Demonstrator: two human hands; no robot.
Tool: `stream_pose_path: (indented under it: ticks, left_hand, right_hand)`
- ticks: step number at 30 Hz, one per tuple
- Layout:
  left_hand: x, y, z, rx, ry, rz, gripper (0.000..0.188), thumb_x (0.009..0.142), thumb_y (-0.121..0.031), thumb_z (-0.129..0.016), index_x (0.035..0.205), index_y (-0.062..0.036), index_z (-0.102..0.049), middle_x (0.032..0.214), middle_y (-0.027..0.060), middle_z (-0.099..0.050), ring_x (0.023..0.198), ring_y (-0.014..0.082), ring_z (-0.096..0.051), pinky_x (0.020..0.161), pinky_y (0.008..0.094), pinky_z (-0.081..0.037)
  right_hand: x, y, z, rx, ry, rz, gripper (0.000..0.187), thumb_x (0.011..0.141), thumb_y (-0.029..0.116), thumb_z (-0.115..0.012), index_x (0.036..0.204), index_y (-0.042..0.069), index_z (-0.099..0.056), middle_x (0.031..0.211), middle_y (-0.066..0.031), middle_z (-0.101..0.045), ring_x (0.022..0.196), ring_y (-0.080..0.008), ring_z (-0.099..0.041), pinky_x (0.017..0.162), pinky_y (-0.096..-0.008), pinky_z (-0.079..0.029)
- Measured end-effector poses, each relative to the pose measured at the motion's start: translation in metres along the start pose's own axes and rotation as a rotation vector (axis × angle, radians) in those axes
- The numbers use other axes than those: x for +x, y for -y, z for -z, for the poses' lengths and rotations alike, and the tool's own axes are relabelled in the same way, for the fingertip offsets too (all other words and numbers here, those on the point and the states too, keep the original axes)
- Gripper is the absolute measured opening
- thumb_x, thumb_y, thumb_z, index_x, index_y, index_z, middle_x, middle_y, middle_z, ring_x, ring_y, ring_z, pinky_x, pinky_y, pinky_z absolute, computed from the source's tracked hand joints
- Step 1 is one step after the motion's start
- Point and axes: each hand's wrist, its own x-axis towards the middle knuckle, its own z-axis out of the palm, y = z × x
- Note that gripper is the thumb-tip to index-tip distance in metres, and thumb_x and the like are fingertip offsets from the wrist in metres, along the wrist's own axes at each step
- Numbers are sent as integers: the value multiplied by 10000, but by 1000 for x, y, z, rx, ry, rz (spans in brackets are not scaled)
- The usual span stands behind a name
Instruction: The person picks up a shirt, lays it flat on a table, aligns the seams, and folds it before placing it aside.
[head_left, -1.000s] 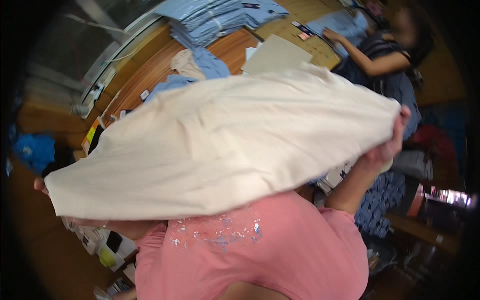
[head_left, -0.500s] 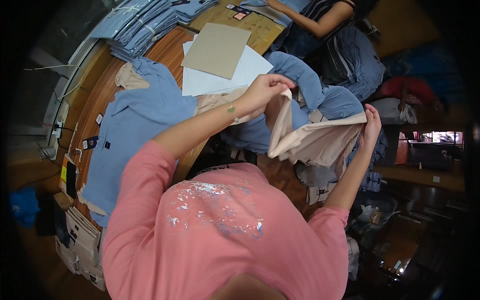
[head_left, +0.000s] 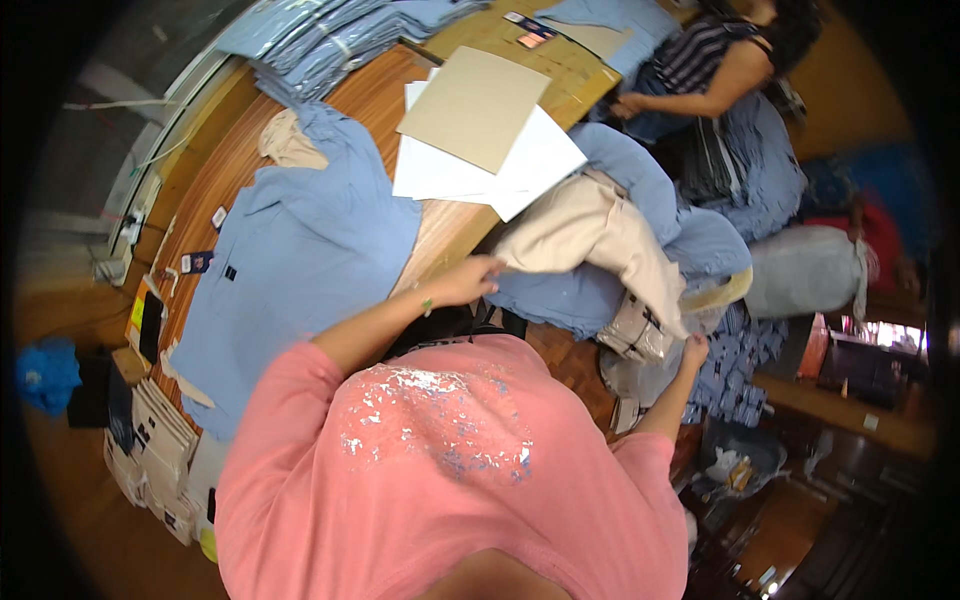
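Note:
A beige cloth garment [head_left: 590, 225] is stretched between my hands in front of me, over the heap of blue garments [head_left: 560, 300]. My left hand [head_left: 468, 281] pinches its near left edge beside the table's edge. Lower down on the right, my right hand [head_left: 694, 352] grips the hanging corner of the same cloth. A blue shirt [head_left: 290, 250] lies spread on the wooden table [head_left: 345, 90] to my left, with a piece of beige cloth [head_left: 292, 140] by its top end.
White sheets [head_left: 545, 165] and a grey-brown board [head_left: 475, 105] lie at the table's edge. Bagged blue shirts [head_left: 330, 45] are stacked at the back. A co-worker [head_left: 715, 70] handles blue cloth at the far right. Packed beige garments [head_left: 155, 450] stand low at the left.
Both my hands have come down, the left also moving left. The beige cloth, held up and folded before, now lies stretched across the blue heap. The co-worker's arm has come lower.

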Motion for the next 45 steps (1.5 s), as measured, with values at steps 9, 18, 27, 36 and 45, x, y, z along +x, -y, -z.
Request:
stream_pose_path:
  ticks: [9,18,27,36,45]
  left_hand:
    - [-172,-39,72,-548,-566,401,385,915,-226,-549,1262,-66,-503,1096,49,-579,1028,127,-515,917,273,-388]
    - [-346,-12,41,238,-923,962,424,863,-248,-587,1206,-9,-516,1147,186,-572,1077,299,-537,923,359,-414]
    - [-369,-6,-23,-28,-1211,807,318,867,-215,-583,1103,-1,-575,1064,171,-604,992,309,-574,872,345,-443]
    - [-300,91,80,504,-1438,588,128,810,-118,-566,892,-47,-633,889,148,-592,864,332,-581,761,389,-462]
    - [-287,79,90,83,-1456,223,151,745,-121,-639,860,-33,-598,823,119,-614,797,263,-591,709,365,-449]
  right_hand:
    - [-36,341,-23,819,633,459,234,893,120,-564,1103,25,-603,907,-30,-594,804,-112,-534,705,-239,-440]
    - [-286,547,12,332,1474,1614,228,842,104,-599,1059,35,-612,788,-74,-583,707,-163,-519,657,-289,-431]
    - [-353,594,1,292,1713,1703,198,856,155,-612,981,4,-637,738,-94,-572,669,-159,-483,624,-288,-410]
    - [-485,650,-63,686,1107,2052,192,761,47,-590,946,17,-634,872,-151,-613,785,-320,-602,708,-382,-475]
    - [-466,647,-71,932,1296,1926,147,773,-30,-560,893,-5,-641,815,-57,-596,672,-128,-503,605,-239,-410]
